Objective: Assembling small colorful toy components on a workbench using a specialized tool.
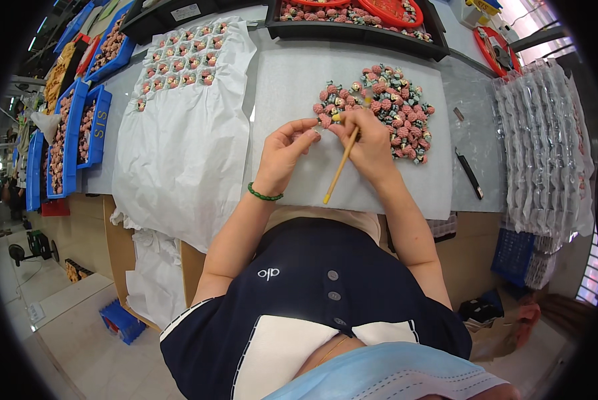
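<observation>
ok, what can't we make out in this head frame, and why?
All in the head view:
Whether the left hand grips the pink figurine by its fingertips: too small, crowded by fingers.
Part of the yellow stick: covered by the right hand.
Lower figurines in the pile: buried under the upper ones.
Far side of the black tray: cut off by the top edge.

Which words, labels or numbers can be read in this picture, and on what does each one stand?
Blue bin, left: large yellow characters, clear but not copied.
Navy shirt: white lettering, legible but not copied.
Black tray, top left: white label, too small to read.
Lower-left pale label: too small to read.
Pale box, upper right: marks too blurred.
</observation>
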{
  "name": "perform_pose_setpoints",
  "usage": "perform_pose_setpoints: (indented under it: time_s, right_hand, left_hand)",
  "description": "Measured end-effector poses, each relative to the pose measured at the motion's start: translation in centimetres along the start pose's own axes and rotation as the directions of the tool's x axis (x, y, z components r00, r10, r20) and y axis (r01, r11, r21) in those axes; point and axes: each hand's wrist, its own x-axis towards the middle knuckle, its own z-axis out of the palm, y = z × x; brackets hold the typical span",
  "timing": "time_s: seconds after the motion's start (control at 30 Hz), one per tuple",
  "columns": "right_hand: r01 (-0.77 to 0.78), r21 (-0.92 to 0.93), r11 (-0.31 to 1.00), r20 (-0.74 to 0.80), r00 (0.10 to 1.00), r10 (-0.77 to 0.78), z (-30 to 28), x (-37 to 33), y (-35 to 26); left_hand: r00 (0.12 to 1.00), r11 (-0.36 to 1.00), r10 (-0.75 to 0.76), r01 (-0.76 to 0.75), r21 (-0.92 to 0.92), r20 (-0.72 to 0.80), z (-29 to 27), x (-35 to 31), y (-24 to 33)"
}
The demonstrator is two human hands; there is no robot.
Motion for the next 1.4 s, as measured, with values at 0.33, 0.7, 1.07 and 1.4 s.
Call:
perform_pose_setpoints:
  time_s: [0.33,0.7,1.07,1.4]
  right_hand:
    - [-0.434,0.802,0.41,0.133,0.799,0.586,-0.2,-2.3,-3.2]
    - [-0.221,0.51,0.831,-0.077,0.951,0.3,0.3,-4.2,-1.9]
    - [-0.249,0.713,0.655,-0.033,0.922,0.386,-3.2,-2.4,-2.9]
    - [-0.375,0.615,0.694,0.134,0.917,0.377,-2.8,-1.5,-2.9]
  left_hand:
    - [0.994,0.997,0.05,-0.044,-0.066,0.094,1.2,0.0,0.6]
    - [0.963,0.983,-0.01,0.059,-0.174,0.268,0.7,0.1,-0.1]
    - [0.976,0.984,-0.013,0.051,-0.172,0.216,0.5,-0.1,0.2]
    - [0.967,0.989,0.029,0.009,-0.147,0.255,1.5,-0.7,-0.2]
